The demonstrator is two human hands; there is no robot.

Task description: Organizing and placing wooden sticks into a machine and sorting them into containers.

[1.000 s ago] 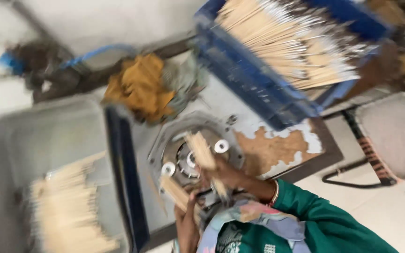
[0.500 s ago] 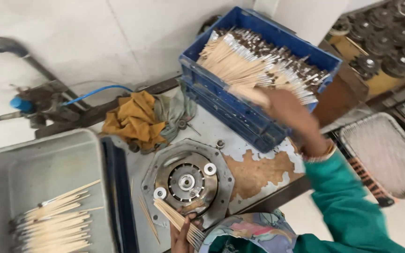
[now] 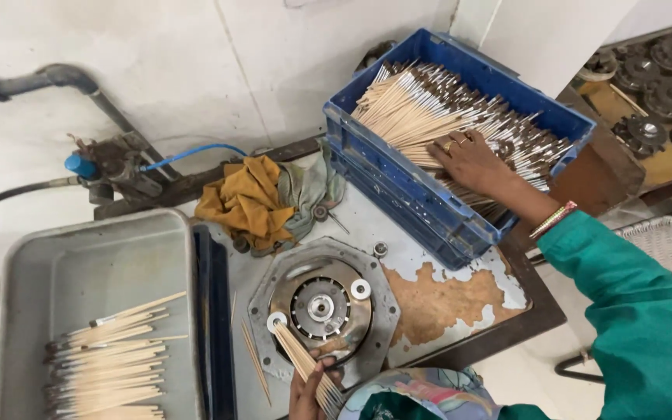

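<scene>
Up beyond the round grey metal fixture, the right hand lies flat, fingers spread, on pale sticks slanting across the blue plastic crate, while the left hand clamps a similarly slanted bundle beside the fixture.

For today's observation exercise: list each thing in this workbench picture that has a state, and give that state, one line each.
Blue crate: heaped with sticks.
Grey tray: partly filled, sticks at its near end.
Right hand: resting palm down on the crate's sticks.
Left hand: gripping a fanned bundle of sticks.
Yellow rag: crumpled.
Round metal fixture: flat on the bench.
</scene>
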